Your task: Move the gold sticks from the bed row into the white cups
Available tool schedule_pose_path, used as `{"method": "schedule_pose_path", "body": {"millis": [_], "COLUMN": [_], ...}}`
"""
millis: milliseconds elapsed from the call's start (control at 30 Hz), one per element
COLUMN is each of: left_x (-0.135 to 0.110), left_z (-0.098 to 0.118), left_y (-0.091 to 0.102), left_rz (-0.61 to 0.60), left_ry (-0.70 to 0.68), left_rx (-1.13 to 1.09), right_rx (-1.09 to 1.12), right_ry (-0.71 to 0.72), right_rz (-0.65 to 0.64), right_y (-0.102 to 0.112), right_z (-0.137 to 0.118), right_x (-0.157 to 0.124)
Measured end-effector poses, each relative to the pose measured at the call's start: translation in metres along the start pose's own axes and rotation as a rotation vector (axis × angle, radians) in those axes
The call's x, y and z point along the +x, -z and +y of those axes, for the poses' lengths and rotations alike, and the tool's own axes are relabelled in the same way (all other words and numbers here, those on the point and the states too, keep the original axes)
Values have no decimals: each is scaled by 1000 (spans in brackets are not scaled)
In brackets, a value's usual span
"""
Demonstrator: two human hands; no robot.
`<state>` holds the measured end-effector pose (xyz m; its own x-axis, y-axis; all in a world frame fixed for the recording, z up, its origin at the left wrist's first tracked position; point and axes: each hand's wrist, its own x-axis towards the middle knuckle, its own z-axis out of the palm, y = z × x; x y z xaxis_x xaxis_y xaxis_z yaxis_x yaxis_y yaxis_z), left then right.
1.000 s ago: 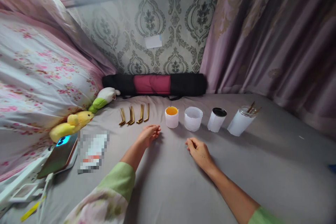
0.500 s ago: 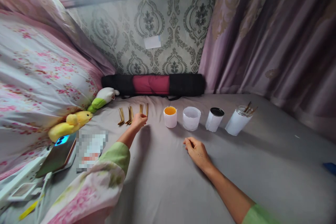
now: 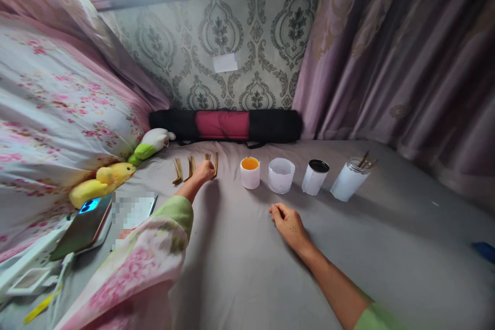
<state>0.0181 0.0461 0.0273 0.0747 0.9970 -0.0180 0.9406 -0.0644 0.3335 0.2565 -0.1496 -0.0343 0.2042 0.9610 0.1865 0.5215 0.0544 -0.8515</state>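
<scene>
My left hand (image 3: 202,171) is over the gold L-shaped rods (image 3: 215,165) on the grey sheet. Its fingers are pressed together at the rods and hide part of them; what they pinch, if anything, cannot be made out. Two more groups of gold rods, the far-left group (image 3: 177,171) and the middle group (image 3: 191,167), lie to the left. My right hand (image 3: 289,224) rests loosely closed on the sheet, with nothing visible in it. Beyond it stand a white cup with an orange inside (image 3: 250,176), a translucent white tub (image 3: 281,178) and a white-wrapped can (image 3: 315,180).
A white-wrapped jar (image 3: 348,183) with thin sticks stands furthest right. Behind lies a black and maroon bag (image 3: 224,125). On the left are a yellow plush toy (image 3: 93,188), a white-green plush (image 3: 152,144), a phone (image 3: 79,232) and a power strip (image 3: 27,260).
My left hand has moved slightly up and away from me, its fingers now over the gold rods. My right hand stays in nearly the same place.
</scene>
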Motion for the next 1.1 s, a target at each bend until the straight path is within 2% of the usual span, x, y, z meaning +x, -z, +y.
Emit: {"method": "schedule_pose_path", "body": {"millis": [367,733,1100], "left_x": [4,9,12], "left_z": [1,-3,-10], "left_y": [-9,-17,-25], "left_rz": [2,7,1], "left_ry": [-86,-53,-102], "left_rx": [93,110,117], "right_rx": [11,-6,-28], "right_ry": [-2,-13,-2], "right_rz": [-6,-9,-15], "right_y": [1,1,0], "right_z": [-2,-2,-2], "right_x": [-1,0,0]}}
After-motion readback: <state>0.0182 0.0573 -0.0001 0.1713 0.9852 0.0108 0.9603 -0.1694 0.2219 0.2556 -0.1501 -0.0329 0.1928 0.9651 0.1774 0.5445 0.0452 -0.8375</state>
